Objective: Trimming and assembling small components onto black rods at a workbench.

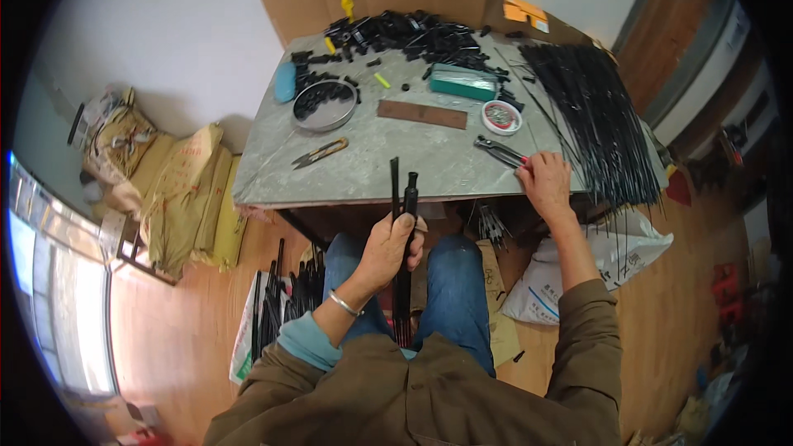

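My left hand (387, 249) is closed around a small bundle of black tubes and rods (410, 190), held upright above my lap. Their upper ends stand at different heights in front of the table edge. At the table's front right, my right hand (548, 185) has its fingers curled over the handles of end-cutting pincers (498, 149). The pincers lie on the tabletop with their dark jaws pointing away to the left, and a bit of red handle shows by my fingertips.
On the grey table (347, 173) are snips (320, 153), a round tray of black parts (325, 125), a brown strip (422, 113), a green box (464, 83) and a white tub (501, 118). Black parts (413, 37) heap behind; long black rods (591, 116) overhang the right edge.
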